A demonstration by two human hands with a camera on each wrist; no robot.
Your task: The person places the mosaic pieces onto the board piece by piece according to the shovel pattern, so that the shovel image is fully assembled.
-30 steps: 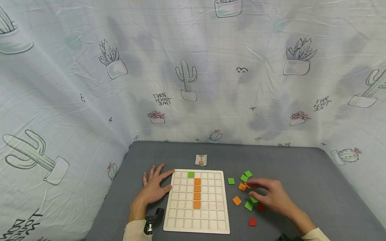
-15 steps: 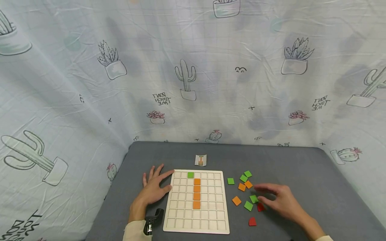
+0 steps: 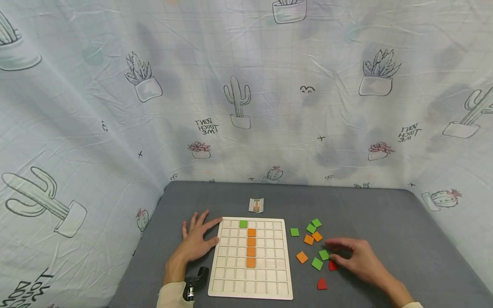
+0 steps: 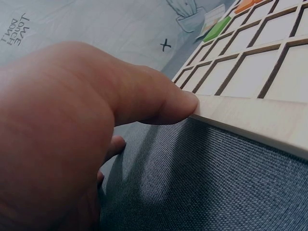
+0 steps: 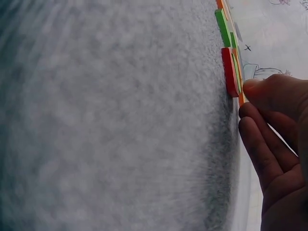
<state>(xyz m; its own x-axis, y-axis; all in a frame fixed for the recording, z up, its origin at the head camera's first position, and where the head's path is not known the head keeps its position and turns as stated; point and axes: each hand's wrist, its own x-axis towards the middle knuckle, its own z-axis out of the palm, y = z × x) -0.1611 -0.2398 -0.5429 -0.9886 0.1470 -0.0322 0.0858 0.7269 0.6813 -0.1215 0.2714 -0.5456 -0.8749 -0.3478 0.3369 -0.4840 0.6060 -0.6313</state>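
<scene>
A pale wooden grid board [image 3: 269, 273] lies on the grey table, with one green tile [image 3: 243, 224] in its top row and an orange column [image 3: 251, 242] below and to the right. My left hand [image 3: 194, 241] rests at the board's left edge, fingers spread; in the left wrist view its thumb [image 4: 168, 98] touches the rim. Beside the loose tiles, my right hand [image 3: 358, 259] hovers with relaxed fingers and nothing visible between them, its thumb near a green tile [image 3: 324, 255] and a red tile [image 3: 333, 265]. The right wrist view shows the red tile [image 5: 229, 72] by the thumb.
More loose tiles lie right of the board: green [image 3: 294, 232], orange [image 3: 302, 257] and a separate red one [image 3: 322, 284]. A small patterned card [image 3: 256, 205] lies behind the board. A printed cloth [image 3: 289, 128] hangs beyond the table's back edge.
My right hand has drawn back to the right and slightly nearer, uncovering the orange and green tiles under its fingers. My left hand has stayed at the board.
</scene>
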